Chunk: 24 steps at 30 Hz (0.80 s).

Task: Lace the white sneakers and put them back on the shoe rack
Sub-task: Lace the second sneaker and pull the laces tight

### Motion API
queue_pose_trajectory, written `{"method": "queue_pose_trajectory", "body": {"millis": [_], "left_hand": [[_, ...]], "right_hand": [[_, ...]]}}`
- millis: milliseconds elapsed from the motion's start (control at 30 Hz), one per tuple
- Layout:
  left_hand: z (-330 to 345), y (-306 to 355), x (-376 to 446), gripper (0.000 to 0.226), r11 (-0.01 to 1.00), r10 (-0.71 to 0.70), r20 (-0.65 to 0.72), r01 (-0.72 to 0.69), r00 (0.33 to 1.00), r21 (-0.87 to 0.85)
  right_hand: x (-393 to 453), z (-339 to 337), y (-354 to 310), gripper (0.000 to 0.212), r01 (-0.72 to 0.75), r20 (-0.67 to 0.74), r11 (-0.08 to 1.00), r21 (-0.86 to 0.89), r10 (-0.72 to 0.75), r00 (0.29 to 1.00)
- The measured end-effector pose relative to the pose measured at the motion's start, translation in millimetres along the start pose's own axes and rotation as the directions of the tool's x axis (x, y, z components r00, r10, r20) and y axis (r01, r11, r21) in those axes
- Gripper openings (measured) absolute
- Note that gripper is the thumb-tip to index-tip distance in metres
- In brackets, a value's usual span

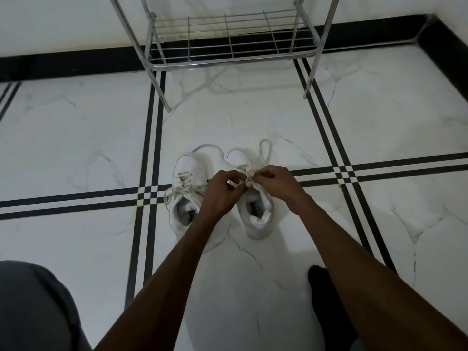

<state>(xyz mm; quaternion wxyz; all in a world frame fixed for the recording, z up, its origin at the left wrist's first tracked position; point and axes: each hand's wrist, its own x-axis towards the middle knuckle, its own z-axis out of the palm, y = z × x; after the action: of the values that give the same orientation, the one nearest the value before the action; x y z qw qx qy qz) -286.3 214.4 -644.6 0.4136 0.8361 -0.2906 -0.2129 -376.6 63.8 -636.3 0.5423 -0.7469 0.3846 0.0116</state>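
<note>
Two white sneakers stand side by side on the floor, toes pointing away from me. The left sneaker has laces threaded through it, with loose ends trailing past its toe. Over the right sneaker my left hand and my right hand meet, each pinching part of its white lace, which loops out beyond the toe. The metal shoe rack stands against the wall ahead, with nothing on its lowest shelf.
The floor is white marble tile with black stripe inlays and a black skirting along the wall. My knee in grey cloth is at the bottom left and a dark-socked foot at the bottom right.
</note>
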Motion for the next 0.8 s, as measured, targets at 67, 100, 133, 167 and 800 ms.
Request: {"method": "queue_pose_trajectory", "body": {"millis": [67, 100, 133, 167, 800], "left_hand": [[3, 0, 0, 0.016, 1.000, -0.024, -0.028, 0.024, 0.999, -0.009], [4, 0, -1, 0.016, 0.999, -0.038, -0.044, 0.037, 0.998, -0.018], [4, -1, -1, 0.016, 0.999, -0.046, -0.065, 0.044, 0.997, -0.031], [4, -2, -1, 0.016, 0.998, -0.058, -0.088, 0.055, 0.994, -0.040], [0, 3, -14, 0.005, 0.985, -0.010, -0.158, 0.037, 0.987, 0.170]], "right_hand": [[0, 6, -2, 0.037, -0.015, 0.013, 1.000, -0.001, 0.015, 1.000], [0, 8, -3, 0.032, -0.017, 0.009, 1.000, -0.002, 0.017, 1.000], [0, 10, -3, 0.027, -0.016, 0.004, 1.000, -0.002, 0.016, 1.000], [0, 11, -3, 0.023, -0.015, 0.002, 1.000, 0.005, 0.015, 1.000], [-10, 23, -5, 0.013, 0.212, -0.072, 0.938, -0.274, -0.240, 0.968]]}}
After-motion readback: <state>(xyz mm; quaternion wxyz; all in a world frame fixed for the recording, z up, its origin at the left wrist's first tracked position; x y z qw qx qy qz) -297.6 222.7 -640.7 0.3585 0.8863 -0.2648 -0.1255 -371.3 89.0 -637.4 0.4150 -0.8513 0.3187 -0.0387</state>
